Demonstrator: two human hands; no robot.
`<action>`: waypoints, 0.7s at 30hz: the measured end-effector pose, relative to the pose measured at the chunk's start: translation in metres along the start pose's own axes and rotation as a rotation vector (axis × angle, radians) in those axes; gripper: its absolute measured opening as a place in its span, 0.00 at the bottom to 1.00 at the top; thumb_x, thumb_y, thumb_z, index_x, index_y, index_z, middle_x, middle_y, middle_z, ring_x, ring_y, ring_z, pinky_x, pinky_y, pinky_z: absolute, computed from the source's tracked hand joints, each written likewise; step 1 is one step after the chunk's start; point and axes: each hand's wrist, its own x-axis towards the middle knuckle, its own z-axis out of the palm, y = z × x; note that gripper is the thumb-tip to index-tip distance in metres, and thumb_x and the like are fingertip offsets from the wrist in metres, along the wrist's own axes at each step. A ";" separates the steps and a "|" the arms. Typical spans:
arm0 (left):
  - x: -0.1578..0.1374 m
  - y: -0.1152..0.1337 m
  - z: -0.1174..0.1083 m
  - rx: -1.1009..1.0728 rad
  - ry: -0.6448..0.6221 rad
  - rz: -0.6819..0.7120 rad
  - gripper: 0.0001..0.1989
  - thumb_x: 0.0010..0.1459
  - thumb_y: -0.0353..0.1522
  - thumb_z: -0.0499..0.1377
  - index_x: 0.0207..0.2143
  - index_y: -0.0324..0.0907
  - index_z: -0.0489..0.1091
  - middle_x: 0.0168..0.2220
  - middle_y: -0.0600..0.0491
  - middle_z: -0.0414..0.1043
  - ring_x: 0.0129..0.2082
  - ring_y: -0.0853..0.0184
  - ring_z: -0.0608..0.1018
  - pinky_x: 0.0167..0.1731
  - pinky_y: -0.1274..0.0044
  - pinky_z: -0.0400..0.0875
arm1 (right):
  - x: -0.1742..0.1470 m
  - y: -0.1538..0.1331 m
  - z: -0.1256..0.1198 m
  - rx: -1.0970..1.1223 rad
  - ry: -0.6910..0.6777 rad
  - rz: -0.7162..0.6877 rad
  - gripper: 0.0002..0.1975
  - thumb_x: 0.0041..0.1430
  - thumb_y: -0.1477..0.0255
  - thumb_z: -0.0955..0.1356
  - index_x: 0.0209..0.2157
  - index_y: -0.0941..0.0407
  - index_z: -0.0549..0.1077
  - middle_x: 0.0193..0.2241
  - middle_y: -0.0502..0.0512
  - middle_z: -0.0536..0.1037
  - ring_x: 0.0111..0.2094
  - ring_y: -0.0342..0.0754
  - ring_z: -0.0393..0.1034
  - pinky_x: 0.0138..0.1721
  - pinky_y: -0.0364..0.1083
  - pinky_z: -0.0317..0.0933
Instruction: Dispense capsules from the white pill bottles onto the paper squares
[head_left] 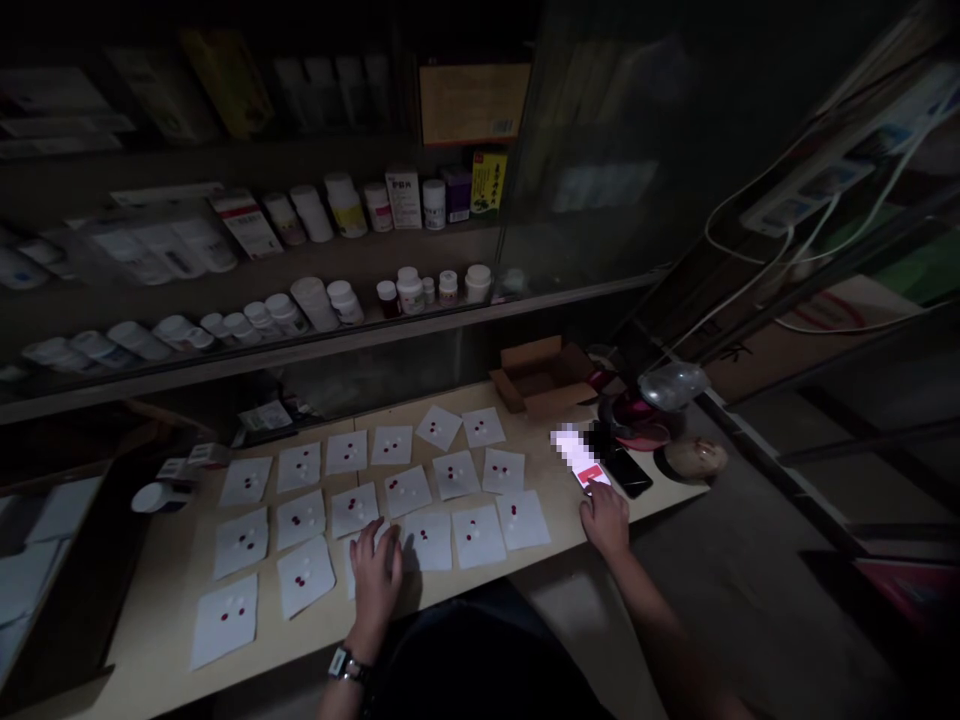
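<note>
Rows of small white paper squares (298, 467) lie on a pale wooden table, with red and white pills (424, 536) on them. My left hand (375, 570) is over a paper in the front row, covering much of it. Its fingers are apart and curved downward, and I see nothing held in them. At the table's right side my right hand (607, 518) rests by a phone with a bright screen (576, 458). One finger reaches the red lower part of that screen; the other fingers are loosely bent and hold nothing visible. Beside it lies a dark phone (628, 474).
An open cardboard box (546, 380) stands at the table's back right. A round tan object (694, 458) sits at the right corner. On the left lies a white-capped bottle (159, 497). Shelves behind hold several medicine bottles (410, 290) and boxes.
</note>
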 end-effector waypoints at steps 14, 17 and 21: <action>-0.017 -0.018 -0.008 -0.020 0.080 -0.055 0.11 0.59 0.32 0.51 0.42 0.42 0.70 0.47 0.43 0.67 0.50 0.54 0.69 0.48 0.59 0.64 | 0.008 0.006 0.001 -0.017 0.026 -0.057 0.10 0.51 0.75 0.60 0.34 0.57 0.69 0.39 0.60 0.76 0.43 0.54 0.67 0.45 0.51 0.56; -0.024 -0.018 -0.009 -0.035 0.084 -0.098 0.11 0.59 0.32 0.51 0.42 0.42 0.69 0.47 0.43 0.67 0.50 0.55 0.69 0.48 0.58 0.64 | 0.008 0.007 0.004 -0.005 0.036 -0.059 0.09 0.51 0.75 0.60 0.34 0.57 0.69 0.39 0.61 0.76 0.43 0.55 0.67 0.45 0.51 0.56; -0.030 -0.020 -0.009 -0.041 0.083 -0.109 0.11 0.59 0.32 0.51 0.41 0.42 0.70 0.46 0.43 0.67 0.49 0.54 0.70 0.47 0.59 0.65 | 0.007 0.006 0.006 -0.003 0.023 -0.058 0.11 0.52 0.74 0.60 0.36 0.58 0.70 0.38 0.62 0.75 0.43 0.56 0.66 0.45 0.52 0.56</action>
